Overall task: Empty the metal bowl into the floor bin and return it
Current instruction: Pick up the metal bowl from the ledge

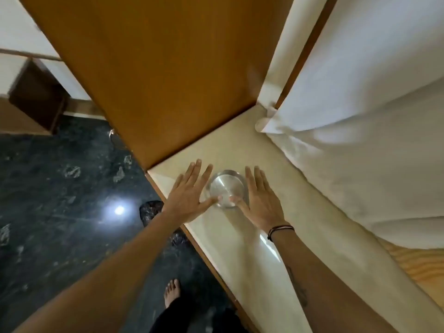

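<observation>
My 2 hands flank the bowl [227, 188] on the shelf [242, 248].
Left hand [189, 191] and right hand [260, 197] spread flat, thumbs touching rim; looks light, slick steel, so grip the sides.

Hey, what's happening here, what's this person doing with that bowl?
A person stands at a pale ledge with both hands around a small metal bowl. The left hand and right hand lie open on either side, thumbs touching its near rim. The bowl sits on the ledge and looks empty. No bin is in view.

Single head view, looking steeply down from close above ledge [242, 236], floor [60, 200] at left.
</observation>
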